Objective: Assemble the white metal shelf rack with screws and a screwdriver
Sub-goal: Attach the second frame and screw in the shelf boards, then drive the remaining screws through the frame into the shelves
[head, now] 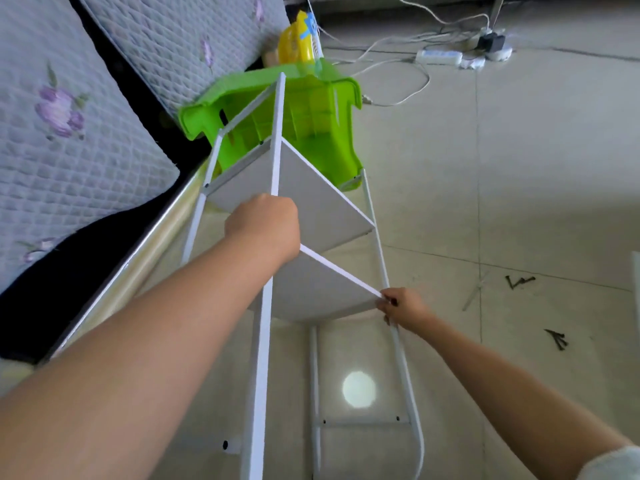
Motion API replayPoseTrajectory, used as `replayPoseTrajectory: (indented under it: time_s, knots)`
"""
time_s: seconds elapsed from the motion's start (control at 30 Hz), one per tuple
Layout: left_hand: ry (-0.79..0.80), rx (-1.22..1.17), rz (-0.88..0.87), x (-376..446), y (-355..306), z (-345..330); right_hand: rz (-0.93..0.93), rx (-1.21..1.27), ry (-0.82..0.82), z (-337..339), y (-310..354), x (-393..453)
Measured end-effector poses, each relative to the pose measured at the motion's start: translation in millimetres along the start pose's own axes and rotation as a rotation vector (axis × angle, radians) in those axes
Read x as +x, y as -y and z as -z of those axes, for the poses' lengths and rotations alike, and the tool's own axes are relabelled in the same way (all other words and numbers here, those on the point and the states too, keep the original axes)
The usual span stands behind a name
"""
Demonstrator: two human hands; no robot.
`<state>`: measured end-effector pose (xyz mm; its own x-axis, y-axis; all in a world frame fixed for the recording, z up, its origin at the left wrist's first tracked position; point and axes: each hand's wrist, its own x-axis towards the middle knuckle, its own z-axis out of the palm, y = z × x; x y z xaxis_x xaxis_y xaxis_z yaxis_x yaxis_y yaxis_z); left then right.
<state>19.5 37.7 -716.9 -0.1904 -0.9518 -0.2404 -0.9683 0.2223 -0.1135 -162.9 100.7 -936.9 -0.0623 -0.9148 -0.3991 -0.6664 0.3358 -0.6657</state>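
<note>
Rack: the white metal shelf rack [277, 140] lies on its side across a pale tiled floor [519, 168], its far end against a green plastic stool [311, 109].
Shelves: two white shelf panels sit between the side frames, the upper shelf [311, 202] beyond the lower shelf [311, 289].
Left hand: the left hand [265, 228] is curled round the rack's near upright bar, fingers wrapped out of sight.
Right hand: the right hand [403, 306] pinches the corner of the lower shelf where it meets the far frame tube; whether a screw sits between the fingertips cannot be told.
Screws: dark screws [519, 281] lie in two small heaps on the floor, well apart from the rack.
Surroundings: a quilted floral mattress [69, 133] leans at the left; a power strip [440, 57] with white cables lies beyond.
</note>
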Motion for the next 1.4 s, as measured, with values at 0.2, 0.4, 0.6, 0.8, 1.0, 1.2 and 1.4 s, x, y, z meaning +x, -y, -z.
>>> replayPoseTrajectory:
  time_s: [0.2, 0.4, 0.6, 0.8, 1.0, 1.2, 1.4]
  knots:
    - [-0.006, -0.04, 0.07, 4.3, 13.7, -17.7, -0.06, -0.296, 0.004, 60.5, 13.8, -19.5]
    - [0.11, -0.126, 0.084, -5.1, 42.5, -55.5, -0.09, -0.7, -0.01, 76.8, 35.8, -35.4]
    - [0.206, -0.267, 0.14, -16.1, 64.3, -110.4, -0.086, -0.894, -0.014, 69.2, 56.7, -39.7]
    - [0.209, -0.337, 0.302, -16.4, 71.1, -152.9, -0.059, -0.915, -0.004, 57.8, 63.8, -37.4]
    - [0.225, -0.014, 0.256, -23.7, 53.4, -145.8, 0.038, -0.67, 0.014, 70.5, 54.8, -48.0]
    - [0.052, -0.047, -0.118, -26.1, -3.2, -136.3, -0.021, 0.098, -0.06, 88.2, 22.7, -68.8]
    - [0.036, -0.377, -0.133, -21.9, -98.9, -118.9, -0.119, 0.152, -0.056, 77.8, -23.1, -67.2]
